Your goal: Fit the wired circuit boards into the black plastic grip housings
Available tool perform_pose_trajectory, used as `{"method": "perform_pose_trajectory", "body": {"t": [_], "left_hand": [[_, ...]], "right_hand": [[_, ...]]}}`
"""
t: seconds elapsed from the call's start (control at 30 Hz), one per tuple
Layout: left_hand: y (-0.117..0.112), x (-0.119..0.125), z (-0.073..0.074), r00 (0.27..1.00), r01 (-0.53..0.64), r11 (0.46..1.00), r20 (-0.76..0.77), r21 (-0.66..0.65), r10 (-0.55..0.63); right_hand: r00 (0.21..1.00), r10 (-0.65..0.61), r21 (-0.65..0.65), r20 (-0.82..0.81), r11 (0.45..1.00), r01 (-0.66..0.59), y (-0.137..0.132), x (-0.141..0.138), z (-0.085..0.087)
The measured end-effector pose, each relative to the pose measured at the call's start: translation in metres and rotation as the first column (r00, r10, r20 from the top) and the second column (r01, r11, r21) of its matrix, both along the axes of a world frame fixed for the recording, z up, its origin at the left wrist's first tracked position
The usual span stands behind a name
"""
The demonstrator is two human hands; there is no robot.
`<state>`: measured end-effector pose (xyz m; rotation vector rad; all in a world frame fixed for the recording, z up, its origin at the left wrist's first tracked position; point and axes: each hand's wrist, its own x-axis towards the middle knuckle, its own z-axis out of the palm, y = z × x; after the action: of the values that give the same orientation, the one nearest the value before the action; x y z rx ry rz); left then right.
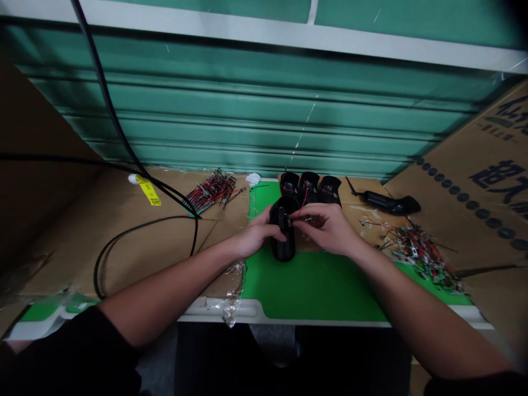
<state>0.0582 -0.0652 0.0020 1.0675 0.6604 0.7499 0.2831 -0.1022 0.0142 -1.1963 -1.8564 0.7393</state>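
My left hand [259,233] is wrapped round a glossy black plastic housing [284,242], its thumb lying across the front. The housing stands roughly upright over the green mat, its upper part bent over with an opening. Close against its right side, my right hand [325,224] pinches a small part with a thin red wire [304,199]; the fingers hide most of that part. Just behind my hands, three similar black housings [309,181] stand in a row, with red wires showing at some of their openings.
A bundle of red and black wired boards [212,191] lies on cardboard at left. Another pile of wired parts [424,256] is at right, below a black handle-shaped piece [388,202]. Black cables [103,82] with a yellow tag [149,191] cross the left side. Cardboard walls flank the green mat [322,286].
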Motion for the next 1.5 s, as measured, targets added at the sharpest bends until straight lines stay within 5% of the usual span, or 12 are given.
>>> {"method": "perform_pose_trajectory", "body": {"t": [0.53,0.97,1.5], "left_hand": [[-0.002,-0.001,0.002,0.998,-0.059,0.997,-0.024,0.053,0.061],[0.002,0.001,0.006,0.994,-0.092,0.993,-0.043,0.076,0.096],[-0.001,0.001,0.006,0.997,-0.063,0.993,-0.048,0.101,0.068]], "right_hand": [[0.984,-0.045,-0.024,-0.173,0.999,0.041,0.003,-0.010,-0.011],[0.902,-0.192,-0.384,-0.386,0.923,0.032,-0.002,-0.030,-0.018],[0.892,-0.200,-0.326,-0.405,0.943,0.064,-0.004,-0.033,-0.022]]}}
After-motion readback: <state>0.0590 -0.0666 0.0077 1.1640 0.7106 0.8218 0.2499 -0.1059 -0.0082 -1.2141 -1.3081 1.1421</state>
